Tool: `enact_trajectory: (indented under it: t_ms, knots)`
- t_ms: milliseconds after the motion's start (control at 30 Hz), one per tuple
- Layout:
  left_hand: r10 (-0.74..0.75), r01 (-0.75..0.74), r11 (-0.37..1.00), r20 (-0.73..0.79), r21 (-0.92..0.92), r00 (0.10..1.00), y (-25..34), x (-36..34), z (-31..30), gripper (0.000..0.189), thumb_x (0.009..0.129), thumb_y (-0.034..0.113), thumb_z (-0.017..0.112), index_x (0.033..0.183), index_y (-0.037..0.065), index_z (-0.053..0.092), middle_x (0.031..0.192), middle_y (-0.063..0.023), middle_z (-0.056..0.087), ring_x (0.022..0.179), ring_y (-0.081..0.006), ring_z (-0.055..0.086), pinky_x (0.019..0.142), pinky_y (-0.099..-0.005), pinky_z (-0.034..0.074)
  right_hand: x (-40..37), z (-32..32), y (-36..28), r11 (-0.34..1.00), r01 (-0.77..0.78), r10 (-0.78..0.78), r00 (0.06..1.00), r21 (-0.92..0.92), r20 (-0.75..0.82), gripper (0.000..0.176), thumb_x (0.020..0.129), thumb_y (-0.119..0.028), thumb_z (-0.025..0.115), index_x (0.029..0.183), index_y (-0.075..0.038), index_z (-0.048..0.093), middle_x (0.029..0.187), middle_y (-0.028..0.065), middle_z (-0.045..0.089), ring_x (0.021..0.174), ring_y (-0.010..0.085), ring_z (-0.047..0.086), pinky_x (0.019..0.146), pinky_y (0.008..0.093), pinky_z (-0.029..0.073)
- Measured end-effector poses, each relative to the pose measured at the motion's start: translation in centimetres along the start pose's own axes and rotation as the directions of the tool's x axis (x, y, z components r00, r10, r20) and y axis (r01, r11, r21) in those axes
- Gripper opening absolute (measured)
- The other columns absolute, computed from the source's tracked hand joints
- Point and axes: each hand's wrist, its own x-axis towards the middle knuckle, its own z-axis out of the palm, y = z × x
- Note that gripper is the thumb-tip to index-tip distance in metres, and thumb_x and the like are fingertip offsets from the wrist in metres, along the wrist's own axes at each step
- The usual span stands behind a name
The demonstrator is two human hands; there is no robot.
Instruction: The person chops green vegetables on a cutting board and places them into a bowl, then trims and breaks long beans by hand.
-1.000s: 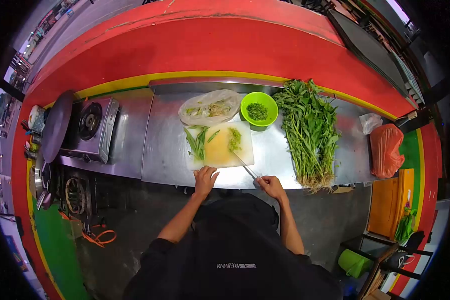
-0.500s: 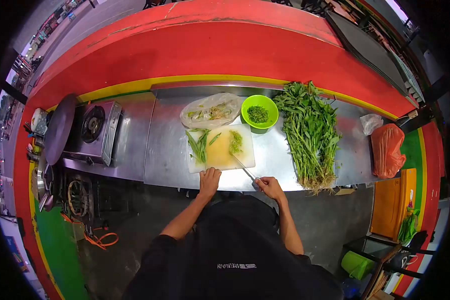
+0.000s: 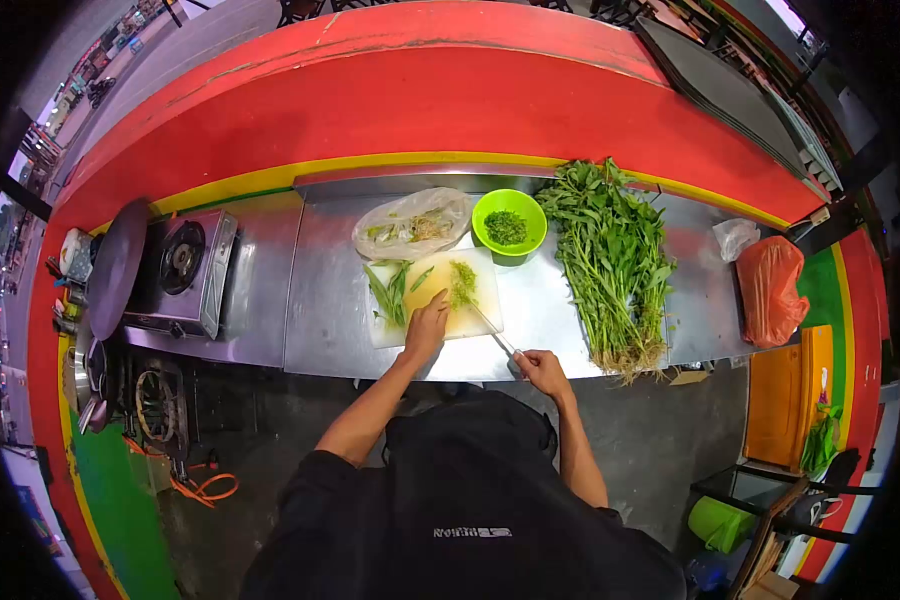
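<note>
My right hand (image 3: 543,371) is closed round the handle of a knife (image 3: 494,330), whose blade lies over the white cutting board (image 3: 489,318). Over the board's lower middle is my left hand (image 3: 429,322), fingers extended toward the chopped greens (image 3: 463,283), with nothing visible in them. Long green leaves (image 3: 388,292) rest on the board's left side. Behind the board stand a lime-green bowl (image 3: 537,213) holding finely cut greens and a clear plastic bag (image 3: 410,222) of vegetable pieces.
A large bunch of leafy greens (image 3: 615,265) with roots lies right of the board. Farther right is a red plastic bag (image 3: 771,290). A gas stove (image 3: 182,270) and a big round pan lid (image 3: 120,268) stand at the left. A red wall (image 3: 370,110) borders the counter.
My left hand has moved up from the board's front edge onto the board, toward the chopped greens, and its fingers have extended. My right hand still holds the knife in nearly the same place.
</note>
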Motion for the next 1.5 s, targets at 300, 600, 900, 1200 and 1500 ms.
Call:
enact_trajectory:
  t_ms: [300,600,900,1200,1500]
  knots:
    - [0.207,-0.229,0.954,0.130,0.191,0.970,-0.4,-0.3,0.2,0.020,0.091,0.011,0.068,0.109,0.002,0.072,0.097,-0.0158,0.074,0.091,-0.0335,0.068,0.081,-0.0457,0.049,-0.5,0.7,1.2,0.999,-0.004,0.007,0.998,0.042,-0.068,0.047,0.098,-0.043,0.065,0.089,0.002,0.075,0.065,0.0087,0.066,0.063,0.0153,0.061,0.061,0.0345,0.048]
    - [0.314,-0.317,0.924,0.048,0.216,0.948,-1.4,-2.5,0.6,0.019,0.088,0.022,0.073,0.100,0.007,0.075,0.100,-0.0069,0.071,0.095,-0.0278,0.064,0.083,-0.0422,0.044,-1.0,0.8,0.6,0.998,0.003,0.001,0.998,0.060,-0.068,0.042,0.100,-0.038,0.065,0.088,0.001,0.074,0.066,0.0018,0.064,0.063,0.0088,0.056,0.059,0.0296,0.045]
    - [0.188,-0.204,0.944,0.083,0.260,0.979,-0.5,-1.9,2.4,0.017,0.083,0.027,0.078,0.090,0.011,0.076,0.094,-0.0035,0.070,0.097,-0.0259,0.061,0.084,-0.0414,0.041,-1.3,1.1,-0.1,0.995,-0.005,0.011,0.998,0.102,-0.059,0.042,0.100,-0.039,0.066,0.091,0.001,0.074,0.066,0.0019,0.064,0.062,0.0094,0.056,0.059,0.0294,0.045]
    - [-0.048,0.051,0.998,-0.070,0.044,0.996,-1.7,0.9,3.8,0.013,0.088,0.020,0.073,0.088,0.007,0.074,0.079,-0.0104,0.072,0.071,-0.0272,0.069,0.073,-0.0406,0.049,-2.0,1.1,0.7,0.996,-0.022,0.027,0.998,0.081,-0.061,0.044,0.100,-0.041,0.065,0.093,0.001,0.075,0.067,0.0011,0.063,0.064,0.0088,0.055,0.059,0.0291,0.044]
    - [-0.109,0.031,0.977,-0.365,-0.213,0.925,-3.1,1.4,-0.9,0.017,0.096,0.016,0.070,0.100,0.001,0.073,0.085,-0.0106,0.075,0.073,-0.0161,0.070,0.070,-0.0313,0.055,-2.2,1.1,0.5,0.990,-0.054,0.055,0.999,0.128,-0.002,0.046,0.099,-0.042,0.066,0.092,0.003,0.074,0.065,0.0039,0.064,0.063,0.0106,0.057,0.060,0.0309,0.046]
